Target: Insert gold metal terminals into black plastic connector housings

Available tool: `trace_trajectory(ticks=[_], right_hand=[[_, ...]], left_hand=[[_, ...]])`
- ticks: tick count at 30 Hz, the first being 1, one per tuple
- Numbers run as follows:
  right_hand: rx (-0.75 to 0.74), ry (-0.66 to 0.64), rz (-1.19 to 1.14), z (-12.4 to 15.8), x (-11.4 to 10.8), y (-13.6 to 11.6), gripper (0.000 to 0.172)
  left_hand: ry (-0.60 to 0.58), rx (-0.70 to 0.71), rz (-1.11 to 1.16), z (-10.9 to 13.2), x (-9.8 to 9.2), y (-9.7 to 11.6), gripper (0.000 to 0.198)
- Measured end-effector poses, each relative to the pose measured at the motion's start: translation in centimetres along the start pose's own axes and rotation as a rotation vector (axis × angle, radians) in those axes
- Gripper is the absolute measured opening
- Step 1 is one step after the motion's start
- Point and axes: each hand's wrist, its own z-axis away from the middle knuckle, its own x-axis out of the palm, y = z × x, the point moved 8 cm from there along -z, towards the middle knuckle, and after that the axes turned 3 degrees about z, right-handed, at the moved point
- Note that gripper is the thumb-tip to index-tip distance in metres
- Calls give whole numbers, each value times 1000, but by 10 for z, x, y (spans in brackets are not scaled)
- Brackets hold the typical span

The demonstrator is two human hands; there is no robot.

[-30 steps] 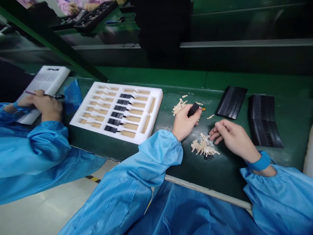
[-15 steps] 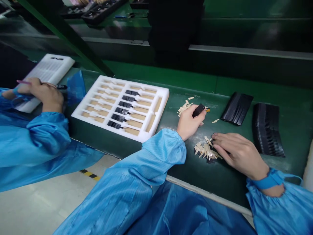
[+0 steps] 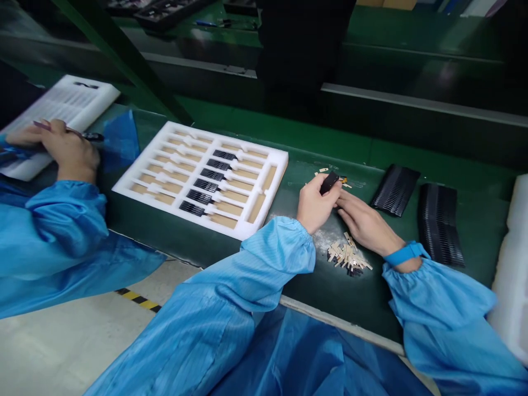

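Between the fingers of my left hand (image 3: 314, 204) is a small black rectangular part (image 3: 329, 183) with an orange tail (image 3: 344, 180) sticking out of its far side. My right hand (image 3: 365, 221) meets the left at the fingertips, its thumb and fingers pinched together just below that part; whatever they hold is hidden. A heap of small cream-coloured strips (image 3: 348, 256), with dark bits among them, lies on the green table below both hands. A few more cream strips (image 3: 322, 171) lie beyond my left hand, partly covered by it.
White foam tray (image 3: 247, 228) stands left of my hands, its right column of slots holding several black parts (image 3: 210, 174). Two black ribbed sheets (image 3: 396, 190) (image 3: 441, 225) lie right. White foam (image 3: 511, 258) edges the far right. A co-worker's hand (image 3: 72, 151) works at the left.
My right hand has left the heap of cream strips and moved up and left to my left hand. My left hand keeps the black part in nearly the same place.
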Motion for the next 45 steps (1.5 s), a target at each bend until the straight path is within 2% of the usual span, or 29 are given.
trace_trajectory(ticks=[3, 5, 6, 9, 11, 15, 19, 21, 23, 26, 28, 30, 35, 39, 45], right_hand=[[143, 225, -93, 6, -26, 8, 23], [344, 343, -225, 23, -40, 22, 19], [467, 361, -342, 33, -41, 30, 21], [790, 322, -720, 59, -27, 46, 36], [908, 266, -877, 69, -17, 47, 45], [987, 149, -1026, 74, -2, 43, 48], [987, 97, -1077, 72, 3, 40, 44], [986, 113, -1053, 72, 2, 41, 42], [969, 210, -978, 72, -5, 46, 39], [898, 428, -824, 73, -22, 52, 35], [844, 495, -756, 72, -28, 52, 33], [803, 490, -717, 69, -29, 49, 32], [737, 448, -667, 65, -28, 43, 31], [723, 455, -627, 69, -23, 44, 25], [701, 440, -560, 73, -19, 45, 23]], left_hand=[[-24, 131, -134, 2, -1, 7, 14], [-106, 318, -295, 9, 6, 17, 14], [-155, 437, -387, 14, 11, 23, 17], [-248, 779, -656, 35, 25, 34, 20], [-272, 912, -781, 44, 30, 36, 20], [-321, 1000, -878, 52, 37, 35, 25], [-348, 997, -869, 54, 37, 35, 23], [-390, 929, -830, 52, 38, 32, 20], [-444, 732, -738, 44, 38, 24, 20], [-521, 199, -440, 30, 37, -4, 33], [-572, -132, -193, 31, 42, -23, 35], [-608, -302, -9, 35, 48, -32, 29], [-660, -397, 149, 40, 58, -36, 19], [-634, -479, 192, 42, 60, -41, 22], [-625, -517, 235, 43, 59, -44, 23]])
